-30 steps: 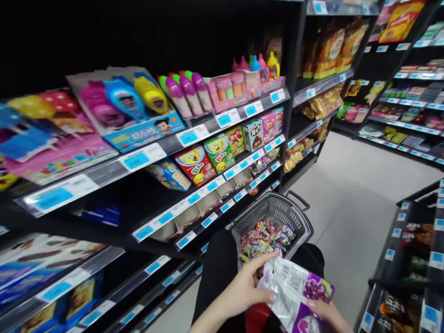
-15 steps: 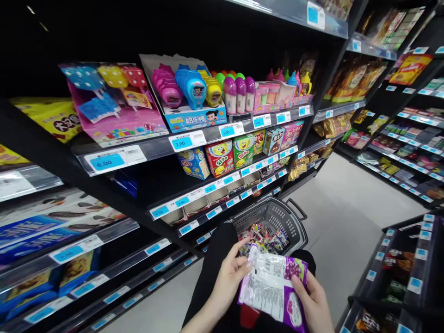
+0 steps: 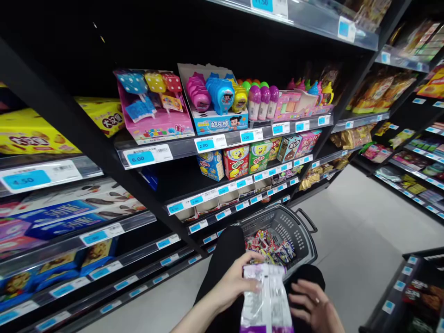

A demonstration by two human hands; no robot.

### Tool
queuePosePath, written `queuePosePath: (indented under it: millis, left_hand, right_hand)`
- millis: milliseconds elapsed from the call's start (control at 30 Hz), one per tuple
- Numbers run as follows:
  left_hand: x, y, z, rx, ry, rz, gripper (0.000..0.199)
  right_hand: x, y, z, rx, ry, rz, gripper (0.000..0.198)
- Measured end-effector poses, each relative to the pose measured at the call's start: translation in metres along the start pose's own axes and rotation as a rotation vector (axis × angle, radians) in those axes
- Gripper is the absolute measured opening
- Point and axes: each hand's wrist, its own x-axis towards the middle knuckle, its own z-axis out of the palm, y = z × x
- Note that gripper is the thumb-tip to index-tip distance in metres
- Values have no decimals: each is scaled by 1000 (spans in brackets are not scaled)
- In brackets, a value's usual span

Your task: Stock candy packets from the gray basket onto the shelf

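My left hand (image 3: pixel 239 280) grips the top edge of a purple and white candy bag (image 3: pixel 267 296), its printed back turned up towards me. The thumb lies over the bag and the fingers go behind it. To the right of the bag, my right hand (image 3: pixel 314 300) is off it, fingers apart and holding nothing. Beyond my knees a grey basket (image 3: pixel 307 240) stands on the floor. Several small wrapped candies (image 3: pixel 270 245) lie inside it; the bag and my left hand cover part of its near side.
Shelves (image 3: pixel 187 150) of candy and toys with price tags run along the left and front. Small snack boxes (image 3: pixel 237 162) stand on the shelf below the toys. Grey floor (image 3: pixel 357 222) lies right of the basket, and a low rack (image 3: pixel 405 296) stands at the right edge.
My right hand has let go of the candy bag and opened beside it. The bag has turned upright in my left hand. The view has swung left, so the shelves sit further right.
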Motion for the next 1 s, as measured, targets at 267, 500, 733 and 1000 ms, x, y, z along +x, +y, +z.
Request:
queuePosePath:
  millis: [267, 500, 733, 1000]
  left_hand:
    - [24, 2, 9, 192, 5, 8, 46]
    - [12, 4, -1, -275, -100, 101, 66]
    - [9, -1, -9, 120, 66, 268, 84]
    - [7, 24, -6, 529, 34, 178, 39]
  right_hand:
    - [31, -28, 29, -493, -178, -81, 24]
    - [35, -1, 13, -205, 302, -155, 31]
    - [7, -2, 30, -269, 186, -279, 49]
    - [-3, -34, 23, -292, -81, -162, 53]
